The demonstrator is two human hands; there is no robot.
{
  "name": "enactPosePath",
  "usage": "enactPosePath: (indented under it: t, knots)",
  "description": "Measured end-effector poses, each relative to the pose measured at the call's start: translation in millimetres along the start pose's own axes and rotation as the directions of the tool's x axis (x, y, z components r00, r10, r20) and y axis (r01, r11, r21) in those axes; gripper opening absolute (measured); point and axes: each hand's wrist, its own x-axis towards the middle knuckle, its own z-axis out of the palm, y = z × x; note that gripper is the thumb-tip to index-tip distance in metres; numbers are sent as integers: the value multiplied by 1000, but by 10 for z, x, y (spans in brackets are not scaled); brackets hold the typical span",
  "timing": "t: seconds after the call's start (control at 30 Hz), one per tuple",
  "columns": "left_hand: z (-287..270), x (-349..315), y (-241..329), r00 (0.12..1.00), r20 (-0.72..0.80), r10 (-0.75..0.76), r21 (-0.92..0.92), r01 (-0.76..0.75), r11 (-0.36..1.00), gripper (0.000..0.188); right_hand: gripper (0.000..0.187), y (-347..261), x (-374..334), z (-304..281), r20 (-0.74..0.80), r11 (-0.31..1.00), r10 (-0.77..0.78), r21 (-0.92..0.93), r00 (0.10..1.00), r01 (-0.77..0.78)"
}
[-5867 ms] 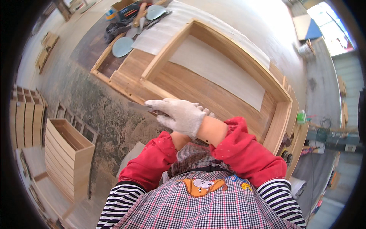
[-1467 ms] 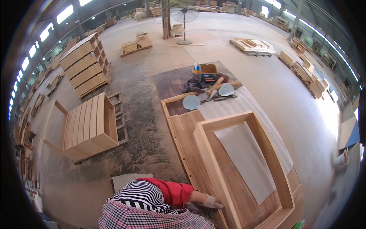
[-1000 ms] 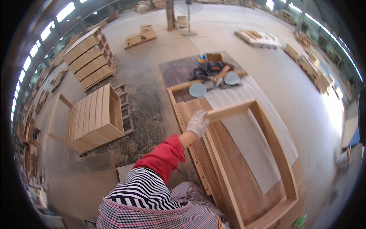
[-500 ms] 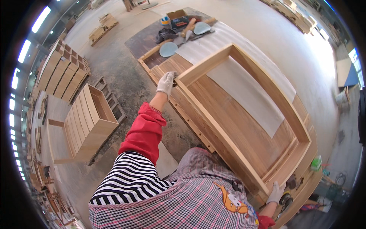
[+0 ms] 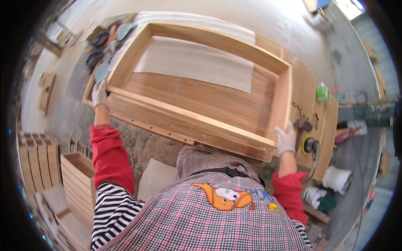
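Both gloved hands grip the big wooden frame [image 5: 201,121]: the left hand [image 5: 99,93] is closed over its far-left corner, and the right hand [image 5: 286,138] is wrapped around its near-right corner. That frame (an open rectangle of pale boards) lies flat on the bench [image 5: 324,121], over a sheet of white paper [image 5: 197,62] and a wooden panel. Just right of the right hand sit a hammer [image 5: 302,124] and a round sander [image 5: 310,145], with a green bottle [image 5: 322,91] farther along the bench. Beyond the left hand lie grey sanding discs [image 5: 101,72] and a heap of tools. Slatted wooden crates [image 5: 75,184] stand on the floor at the left.
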Motion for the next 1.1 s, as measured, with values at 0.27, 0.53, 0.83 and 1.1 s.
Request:
enactPosePath:
  t: [0.27,0.53,0.83,1.1]
  knots:
    - [115,-61,-313,1000,6,1,174,-2,985,28,49,434,-218,207,-40,990,114,88,993,-110]
    - [124,-432,-177,997,-52,-53,189,62,980,24,47,489,-235,5,-38,993,66,-97,997,-70]
    - [44,-444,-199,970,-153,-188,55,199,979,31,54,233,-554,-205,137,886,263,358,955,-296]
    - [9,-397,-148,953,-111,-281,54,289,956,26,52,465,-833,-197,185,893,159,392,970,-221]
